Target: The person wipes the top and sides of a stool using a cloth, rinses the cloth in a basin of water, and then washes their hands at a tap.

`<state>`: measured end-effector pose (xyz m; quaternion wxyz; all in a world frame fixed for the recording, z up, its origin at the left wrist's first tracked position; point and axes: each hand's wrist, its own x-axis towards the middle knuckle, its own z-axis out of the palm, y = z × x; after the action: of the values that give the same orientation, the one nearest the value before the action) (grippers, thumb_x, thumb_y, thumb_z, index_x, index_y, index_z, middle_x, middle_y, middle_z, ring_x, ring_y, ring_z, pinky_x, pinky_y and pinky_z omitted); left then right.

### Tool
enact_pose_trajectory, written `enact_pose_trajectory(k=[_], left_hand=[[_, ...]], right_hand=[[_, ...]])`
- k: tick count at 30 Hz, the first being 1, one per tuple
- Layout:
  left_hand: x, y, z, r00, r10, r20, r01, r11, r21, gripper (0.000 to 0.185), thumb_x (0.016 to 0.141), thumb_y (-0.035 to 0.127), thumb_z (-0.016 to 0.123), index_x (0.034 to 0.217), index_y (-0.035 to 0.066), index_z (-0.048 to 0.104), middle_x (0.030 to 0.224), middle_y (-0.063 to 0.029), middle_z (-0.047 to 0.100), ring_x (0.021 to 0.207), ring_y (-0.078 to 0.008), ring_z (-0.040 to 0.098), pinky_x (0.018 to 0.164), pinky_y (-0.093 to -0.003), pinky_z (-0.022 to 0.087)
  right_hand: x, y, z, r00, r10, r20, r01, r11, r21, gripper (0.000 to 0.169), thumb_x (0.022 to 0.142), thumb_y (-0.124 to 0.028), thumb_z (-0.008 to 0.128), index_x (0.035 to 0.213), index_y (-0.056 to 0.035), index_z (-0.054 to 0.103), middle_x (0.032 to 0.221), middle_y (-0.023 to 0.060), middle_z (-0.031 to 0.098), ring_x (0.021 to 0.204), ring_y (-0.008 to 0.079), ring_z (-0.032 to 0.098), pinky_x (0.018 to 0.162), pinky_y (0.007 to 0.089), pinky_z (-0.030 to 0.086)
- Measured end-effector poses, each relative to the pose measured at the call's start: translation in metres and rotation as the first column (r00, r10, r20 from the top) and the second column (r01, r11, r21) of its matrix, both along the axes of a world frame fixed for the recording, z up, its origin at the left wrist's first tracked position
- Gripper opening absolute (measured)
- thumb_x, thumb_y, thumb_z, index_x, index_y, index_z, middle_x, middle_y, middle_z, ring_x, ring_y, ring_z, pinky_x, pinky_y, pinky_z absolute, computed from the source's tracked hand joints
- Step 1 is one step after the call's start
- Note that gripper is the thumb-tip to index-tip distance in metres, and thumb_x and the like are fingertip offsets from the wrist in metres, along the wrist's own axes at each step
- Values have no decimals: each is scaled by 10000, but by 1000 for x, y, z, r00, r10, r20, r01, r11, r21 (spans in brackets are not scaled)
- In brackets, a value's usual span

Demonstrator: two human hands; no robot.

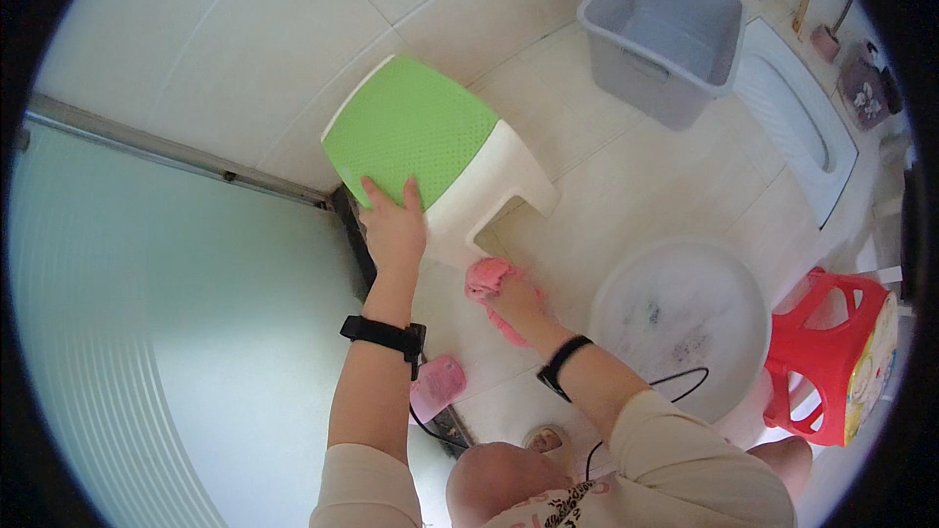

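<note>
A white plastic step stool point(506, 161) with a green dimpled top point(411, 132) stands on the tiled floor close to the wall. My left hand point(395, 227) rests on the near edge of its green top, fingers spread over the surface. In my right hand point(517, 301) is a bunched pink cloth point(488, 277), held against or just beside the foot of a stool leg; whether it touches is hard to tell. Part of the cloth hangs below the hand. To the right sits a round white basin point(609, 308) of foamy water.
A grey plastic tub point(645, 81) stands by a white squat toilet point(792, 117) at the upper right. Right of the basin is a red plastic stool point(821, 359). A pink bottle point(439, 387) lies near my left forearm. A frosted glass panel point(220, 293) borders the left.
</note>
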<state>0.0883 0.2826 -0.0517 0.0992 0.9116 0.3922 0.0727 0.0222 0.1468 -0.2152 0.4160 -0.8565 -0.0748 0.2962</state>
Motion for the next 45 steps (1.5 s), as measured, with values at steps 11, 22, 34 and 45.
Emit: enact_pose_trajectory(k=[11, 22, 34, 45], left_hand=[[-6, -2, 10, 1000, -9, 17, 10, 998, -56, 760, 800, 563, 361, 1316, 39, 170, 1025, -321, 454, 866, -425, 520, 756, -446, 427], [-8, -6, 10, 994, -32, 105, 34, 999, -20, 712, 805, 443, 447, 1279, -43, 230, 960, -317, 489, 876, -416, 514, 746, -445, 426], [-33, 4, 14, 992, -101, -75, 99, 994, -35, 711, 809, 520, 377, 1342, 114, 141, 1021, -273, 465, 890, -408, 509, 741, -451, 429], [-78, 58, 6, 849, -513, -127, 523, 850, 59, 625, 833, 400, 427, 1348, 169, 158, 993, -242, 450, 858, -403, 481, 742, -433, 405]], right_hand=[[111, -54, 171, 816, -511, 271, 308, 780, 545, 366, 641, -167, 630, 972, -34, 546, 881, 174, 589, 808, 325, 570, 677, 371, 457], [99, -32, 59, 814, -567, 125, 501, 795, 341, 418, 681, -163, 632, 1077, -81, 525, 995, 155, 567, 890, 292, 551, 744, 358, 436], [86, -104, 68, 790, -613, 6, 575, 745, 338, 388, 662, -255, 613, 966, -19, 562, 880, 183, 599, 834, 318, 576, 705, 364, 448], [46, -79, 77, 846, -295, 445, 115, 915, 388, 387, 652, -307, 621, 957, -76, 565, 865, 157, 583, 827, 317, 557, 697, 393, 448]])
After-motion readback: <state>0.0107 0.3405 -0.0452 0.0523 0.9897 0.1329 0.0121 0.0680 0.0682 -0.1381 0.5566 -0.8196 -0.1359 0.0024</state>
